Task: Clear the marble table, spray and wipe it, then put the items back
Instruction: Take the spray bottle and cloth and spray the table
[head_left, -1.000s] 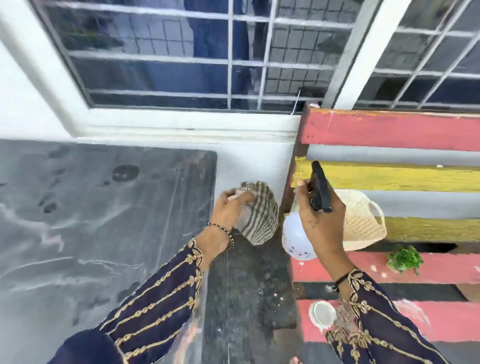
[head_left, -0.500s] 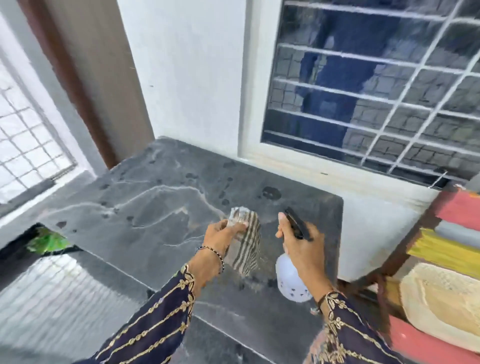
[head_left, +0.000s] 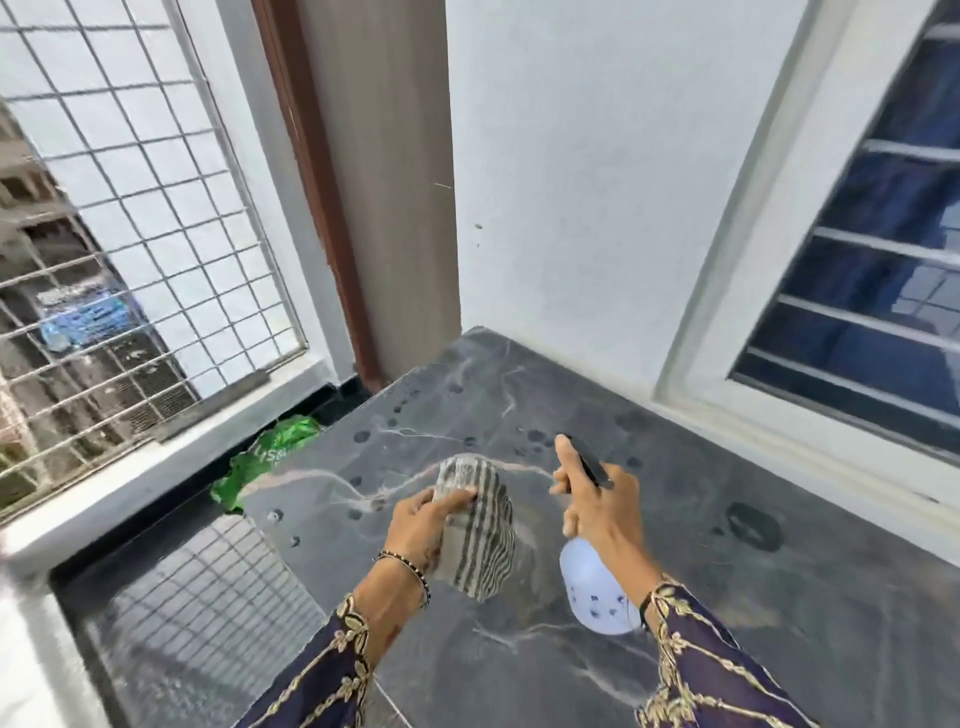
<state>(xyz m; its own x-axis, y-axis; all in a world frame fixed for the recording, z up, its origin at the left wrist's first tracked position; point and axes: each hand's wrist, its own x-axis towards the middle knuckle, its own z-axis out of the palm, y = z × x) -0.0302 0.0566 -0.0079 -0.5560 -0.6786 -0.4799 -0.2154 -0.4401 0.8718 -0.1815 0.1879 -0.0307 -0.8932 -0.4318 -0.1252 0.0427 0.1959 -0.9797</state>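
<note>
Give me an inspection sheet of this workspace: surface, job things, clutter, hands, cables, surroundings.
Surface: dark grey veined marble table, marked with dark spots and a ring mark.
Job's things: striped grey-and-white cloth and white plastic spray bottle with black trigger, both in hand.
Clutter: crumpled green plastic bag beside the table's left edge.
Hands: left hand grips the cloth; right hand grips the bottle's neck.
Cables: nothing seen.
Surroundings: white wall, barred window right, wire mesh grille left.

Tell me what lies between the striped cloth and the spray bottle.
Only bare marble table shows between the striped cloth and the spray bottle, seen in the head view.
</note>
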